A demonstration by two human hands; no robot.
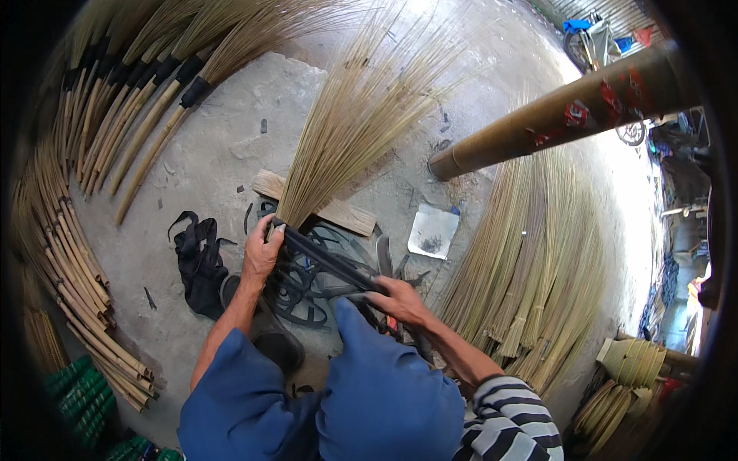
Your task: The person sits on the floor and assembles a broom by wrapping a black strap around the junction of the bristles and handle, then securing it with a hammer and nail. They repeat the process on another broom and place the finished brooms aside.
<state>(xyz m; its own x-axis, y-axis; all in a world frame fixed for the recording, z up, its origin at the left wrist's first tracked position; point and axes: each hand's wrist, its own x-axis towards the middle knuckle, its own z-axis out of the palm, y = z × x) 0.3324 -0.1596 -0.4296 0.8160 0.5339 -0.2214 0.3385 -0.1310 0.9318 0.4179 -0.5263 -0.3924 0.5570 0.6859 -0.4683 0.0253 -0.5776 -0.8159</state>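
My left hand [262, 247] is closed around the base of a fanned bundle of thin broom bristles [338, 142], thumb on top. From that grip a flat black rubber strip [327, 258] runs taut, slanting down to the right. Its other end is in my right hand [401, 300], whose fingers are wrapped around it. Behind the strip lies a wooden block [350, 216], partly covered by the bristles. Loose black strips [301, 311] are tangled on the floor between my hands and knees. What sits inside the bundle's base is hidden by my left fingers.
Bound brooms with bamboo handles [157, 157] line the far left. Bamboo poles [77, 261] lie at left, near crumpled black cloth [201, 257]. A thick bamboo post [530, 115] rises at right beside loose bristle bundles [530, 261]. White paper [432, 229] lies nearby.
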